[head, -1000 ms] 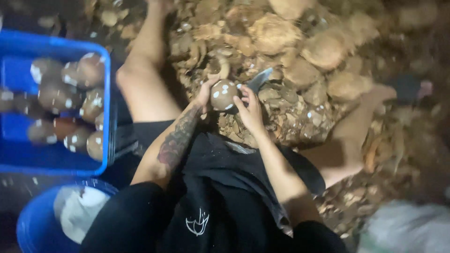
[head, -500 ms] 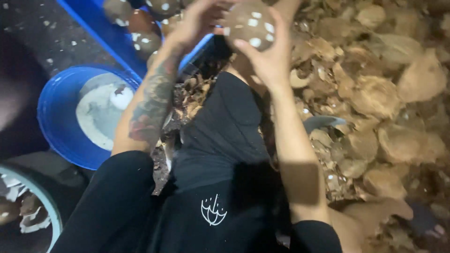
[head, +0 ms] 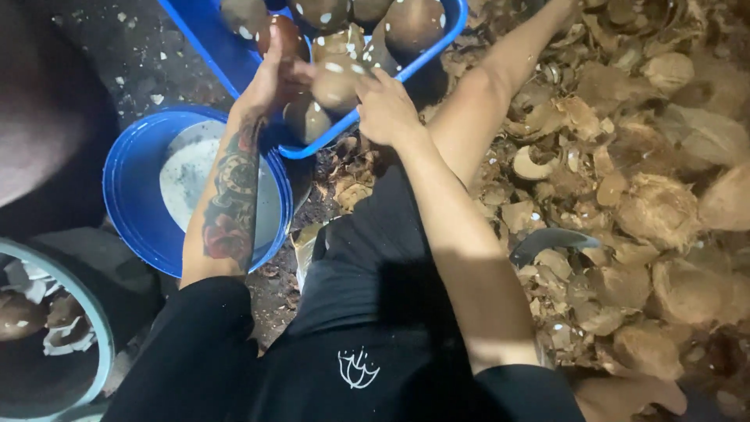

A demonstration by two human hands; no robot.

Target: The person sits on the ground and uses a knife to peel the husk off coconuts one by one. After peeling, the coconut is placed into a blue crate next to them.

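Note:
A peeled brown coconut (head: 336, 84) with white patches sits between my two hands, just over the near edge of a blue crate (head: 205, 39). My left hand (head: 273, 74), on a tattooed forearm, cups its left side. My right hand (head: 384, 111) presses on its right side. The crate holds several other peeled coconuts (head: 412, 23). A curved dark knife blade (head: 553, 239) lies on the husk pile to my right, away from both hands.
A blue bucket (head: 134, 205) with whitish liquid stands under my left forearm. A teal basin (head: 92, 311) with coconut pieces is at the lower left. A large heap of brown husks (head: 664, 203) covers the ground on the right, beside my bare leg (head: 500, 70).
Both hands carried the coconut from over the husk pile leftward to the blue crate. The view swung left with them, and the knife now lies on the husks.

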